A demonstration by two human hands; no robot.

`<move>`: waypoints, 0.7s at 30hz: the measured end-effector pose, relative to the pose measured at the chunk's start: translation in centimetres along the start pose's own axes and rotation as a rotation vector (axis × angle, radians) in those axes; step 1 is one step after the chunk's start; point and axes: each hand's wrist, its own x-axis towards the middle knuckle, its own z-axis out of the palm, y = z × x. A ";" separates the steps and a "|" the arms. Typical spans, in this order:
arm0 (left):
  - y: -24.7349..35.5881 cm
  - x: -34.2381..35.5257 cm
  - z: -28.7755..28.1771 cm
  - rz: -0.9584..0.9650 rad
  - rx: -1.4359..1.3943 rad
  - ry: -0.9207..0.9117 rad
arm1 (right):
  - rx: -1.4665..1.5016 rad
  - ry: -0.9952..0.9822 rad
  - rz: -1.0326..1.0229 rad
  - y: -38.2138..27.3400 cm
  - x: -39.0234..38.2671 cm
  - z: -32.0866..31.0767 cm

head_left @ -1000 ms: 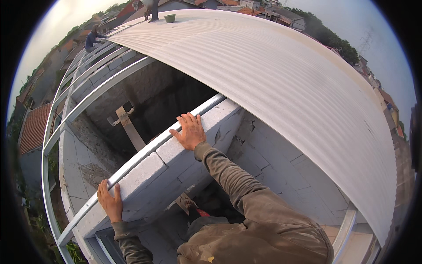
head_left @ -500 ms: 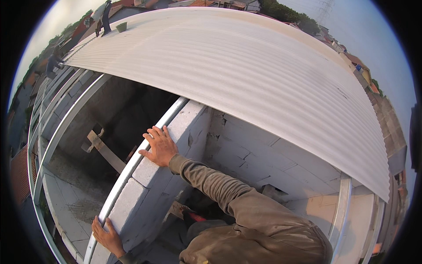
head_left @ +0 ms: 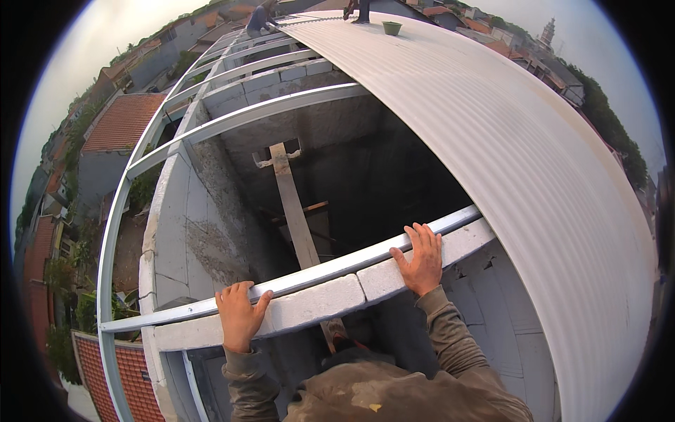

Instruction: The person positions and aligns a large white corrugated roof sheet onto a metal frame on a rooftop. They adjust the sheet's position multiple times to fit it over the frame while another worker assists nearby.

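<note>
A silvery metal beam (head_left: 330, 268) runs along the top of a pale block wall (head_left: 316, 304) in front of me. My left hand (head_left: 239, 313) rests on the beam toward its left end, fingers spread over the metal. Farther right, my right hand (head_left: 420, 259) lies with fingers apart across the beam and the wall top, close to the corrugated roof sheeting (head_left: 534, 155). The beam's right end goes under the edge of that white sheeting. Neither hand holds anything loose.
Beyond the beam is a deep dark opening, crossed by a wooden plank (head_left: 295, 204). More metal beams (head_left: 246, 116) span the far left side. A person (head_left: 261, 20) crouches at the sheeting's far edge; another person's legs (head_left: 363, 10) stand near a green bucket (head_left: 391, 28).
My view has swung left, bringing the opening and outer frame into the middle. Both hands remain on the beam, open; any small shift along it is hard to tell.
</note>
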 end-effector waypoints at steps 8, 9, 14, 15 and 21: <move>10.6 13.2 3.0 0.413 -0.126 -0.167 | -0.008 -0.002 0.028 0.3 0.6 -0.2; 11.5 14.7 5.1 0.429 -0.140 -0.189 | 0.002 -0.009 0.019 0.0 0.6 0.0; 15.2 16.5 12.6 0.393 -0.190 -0.628 | 0.008 -0.060 0.007 -0.4 1.0 0.1; 15.4 16.8 12.9 0.324 -0.277 -0.829 | -0.002 -0.070 0.017 -0.3 0.8 0.1; 14.3 18.2 13.4 0.378 -0.174 -0.772 | -0.040 -0.106 0.043 -0.9 1.5 0.1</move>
